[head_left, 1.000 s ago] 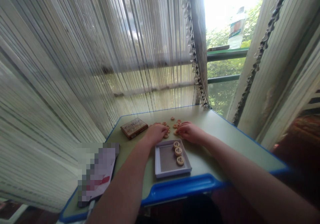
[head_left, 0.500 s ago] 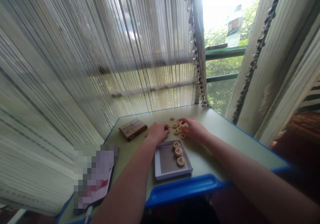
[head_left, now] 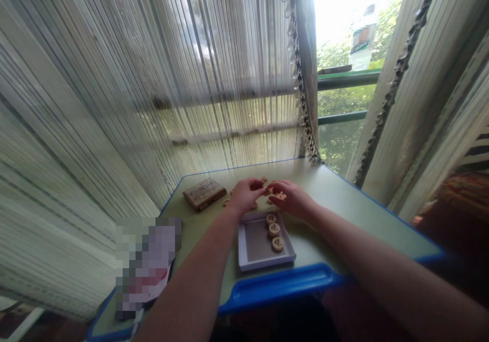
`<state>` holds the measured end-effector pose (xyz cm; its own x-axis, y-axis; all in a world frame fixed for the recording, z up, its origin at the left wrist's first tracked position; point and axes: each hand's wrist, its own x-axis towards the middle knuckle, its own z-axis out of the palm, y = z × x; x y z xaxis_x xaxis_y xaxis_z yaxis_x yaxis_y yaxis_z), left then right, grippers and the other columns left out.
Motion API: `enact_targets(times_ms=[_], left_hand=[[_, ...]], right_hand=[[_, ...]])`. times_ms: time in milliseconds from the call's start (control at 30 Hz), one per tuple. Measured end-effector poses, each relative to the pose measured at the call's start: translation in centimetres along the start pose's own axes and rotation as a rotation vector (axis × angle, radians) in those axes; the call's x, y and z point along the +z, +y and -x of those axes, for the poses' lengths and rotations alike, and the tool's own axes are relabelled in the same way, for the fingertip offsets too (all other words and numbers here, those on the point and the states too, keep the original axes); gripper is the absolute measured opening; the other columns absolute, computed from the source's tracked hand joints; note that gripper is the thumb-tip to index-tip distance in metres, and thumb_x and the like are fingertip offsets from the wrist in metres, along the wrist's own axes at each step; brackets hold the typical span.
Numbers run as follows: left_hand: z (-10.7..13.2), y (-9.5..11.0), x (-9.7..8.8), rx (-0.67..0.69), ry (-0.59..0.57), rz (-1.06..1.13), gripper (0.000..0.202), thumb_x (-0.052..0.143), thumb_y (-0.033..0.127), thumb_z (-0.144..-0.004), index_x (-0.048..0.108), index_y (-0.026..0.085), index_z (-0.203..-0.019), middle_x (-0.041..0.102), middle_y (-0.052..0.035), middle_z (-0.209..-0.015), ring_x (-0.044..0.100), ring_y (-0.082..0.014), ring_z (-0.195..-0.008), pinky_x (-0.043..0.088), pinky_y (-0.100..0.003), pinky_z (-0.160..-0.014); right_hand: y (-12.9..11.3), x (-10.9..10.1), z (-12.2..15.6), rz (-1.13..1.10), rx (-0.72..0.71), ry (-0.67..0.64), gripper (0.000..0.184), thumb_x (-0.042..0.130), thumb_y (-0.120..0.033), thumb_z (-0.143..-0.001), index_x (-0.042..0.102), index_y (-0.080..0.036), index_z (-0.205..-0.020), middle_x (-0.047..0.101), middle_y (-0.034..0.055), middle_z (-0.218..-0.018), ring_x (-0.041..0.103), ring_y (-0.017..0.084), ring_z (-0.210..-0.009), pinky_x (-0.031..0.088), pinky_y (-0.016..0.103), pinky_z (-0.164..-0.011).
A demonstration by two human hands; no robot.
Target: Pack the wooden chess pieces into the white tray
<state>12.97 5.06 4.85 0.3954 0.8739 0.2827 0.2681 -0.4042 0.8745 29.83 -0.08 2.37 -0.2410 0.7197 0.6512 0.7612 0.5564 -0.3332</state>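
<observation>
My left hand point(head_left: 246, 193) and my right hand point(head_left: 289, 197) meet above a scatter of round wooden game pieces point(head_left: 263, 180) on the green table point(head_left: 344, 204). The right hand's fingers are curled round some pieces point(head_left: 280, 196). The left hand pinches toward the right one; what it holds is too small to make out. Just in front of both hands lies a shallow white box tray point(head_left: 252, 241) with three pieces point(head_left: 274, 229) lined along its right side.
A brown box lid point(head_left: 204, 193) lies at the back left of the table. A blurred-out booklet point(head_left: 145, 263) rests at the front left corner. String curtains hang close behind and to the right. A blue raised lip point(head_left: 282, 286) edges the table's front.
Both hands have lifted off the table and come together above the loose pieces; the right hand now carries some pieces. The tray still has three.
</observation>
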Motion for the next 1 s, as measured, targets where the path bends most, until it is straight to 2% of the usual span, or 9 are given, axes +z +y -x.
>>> enact_targets(times_ms=[100,233,433,567,667,733,833,933,1000], left_hand=[[0.5,0.3,0.1,-0.041,0.008,0.132,0.024,0.071,0.017,-0.062,0.067,0.011,-0.085,0.07,-0.0086,-0.085,0.064,-0.0175,-0.078,0.051,-0.033,-0.078],[0.8,0.7,0.0,-0.079,-0.01,0.242,0.025,0.074,0.018,-0.057,0.069,0.012,-0.081,0.07,-0.0064,-0.08,0.064,-0.017,-0.075,0.051,-0.034,-0.079],[1.0,1.1,-0.1,-0.071,-0.004,0.29,0.024,0.075,0.016,-0.056,0.069,0.013,-0.079,0.07,-0.0052,-0.079,0.063,-0.0146,-0.074,0.05,-0.031,-0.077],[0.9,0.8,-0.3,-0.093,0.058,0.204,0.019,0.071,0.013,-0.06,0.068,0.013,-0.079,0.07,-0.0056,-0.078,0.063,-0.0151,-0.072,0.051,-0.032,-0.074],[0.6,0.0,-0.6,-0.073,0.173,0.044,0.018,0.067,0.011,-0.063,0.067,0.012,-0.081,0.069,-0.0067,-0.078,0.063,-0.0164,-0.073,0.051,-0.032,-0.073],[0.4,-0.6,-0.7,-0.045,0.215,-0.033,0.019,0.065,0.013,-0.065,0.067,0.012,-0.085,0.069,-0.0074,-0.08,0.064,-0.0171,-0.074,0.051,-0.031,-0.073],[0.2,-1.4,-0.8,-0.014,0.195,-0.087,0.019,0.064,0.015,-0.067,0.067,0.013,-0.085,0.069,-0.0072,-0.081,0.064,-0.0174,-0.075,0.051,-0.03,-0.072],[0.1,-1.9,-0.6,0.007,0.123,-0.156,0.017,0.064,0.016,-0.067,0.068,0.015,-0.083,0.07,-0.0065,-0.08,0.065,-0.0171,-0.074,0.052,-0.029,-0.071],[0.0,-2.2,-0.4,0.013,0.069,-0.211,0.018,0.063,0.017,-0.067,0.068,0.015,-0.084,0.07,-0.0067,-0.08,0.065,-0.0172,-0.074,0.051,-0.029,-0.072]], right_hand=[[-0.2,0.2,0.0,-0.012,-0.047,0.08,0.015,0.06,-0.028,-0.077,0.061,-0.021,-0.09,0.062,0.0032,-0.078,0.055,0.014,-0.071,0.045,0.027,-0.067],[-0.2,0.0,-0.1,-0.02,-0.076,0.125,0.015,0.061,-0.031,-0.077,0.061,-0.021,-0.088,0.062,0.0028,-0.075,0.055,0.014,-0.069,0.045,0.026,-0.066],[-0.2,-0.3,0.0,-0.02,-0.048,0.119,0.016,0.06,-0.032,-0.078,0.062,-0.021,-0.089,0.061,0.0025,-0.074,0.054,0.014,-0.069,0.044,0.026,-0.065],[-0.2,-0.4,0.0,0.028,0.05,0.032,0.022,0.062,-0.029,-0.074,0.063,-0.02,-0.094,0.062,0.0041,-0.081,0.055,0.016,-0.077,0.044,0.028,-0.071],[0.0,-0.3,-0.1,0.069,0.217,-0.018,0.017,0.06,-0.03,-0.075,0.066,-0.02,-0.087,0.063,0.0047,-0.08,0.054,0.018,-0.077,0.043,0.029,-0.072],[0.2,-0.2,-0.2,0.101,0.29,-0.063,0.02,0.06,-0.037,-0.074,0.068,-0.02,-0.082,0.063,0.0052,-0.079,0.053,0.019,-0.077,0.042,0.031,-0.072],[0.3,0.0,-0.3,0.15,0.305,-0.144,0.028,0.061,-0.045,-0.072,0.071,-0.021,-0.083,0.062,0.0066,-0.081,0.051,0.021,-0.078,0.041,0.033,-0.075],[0.3,0.2,-0.2,0.167,0.285,-0.192,0.028,0.061,-0.044,-0.073,0.071,-0.023,-0.089,0.062,0.0073,-0.085,0.05,0.02,-0.079,0.04,0.034,-0.078],[0.3,0.3,-0.2,0.16,0.275,-0.2,0.025,0.061,-0.042,-0.073,0.072,-0.024,-0.087,0.062,0.007,-0.087,0.05,0.02,-0.08,0.039,0.034,-0.08]])
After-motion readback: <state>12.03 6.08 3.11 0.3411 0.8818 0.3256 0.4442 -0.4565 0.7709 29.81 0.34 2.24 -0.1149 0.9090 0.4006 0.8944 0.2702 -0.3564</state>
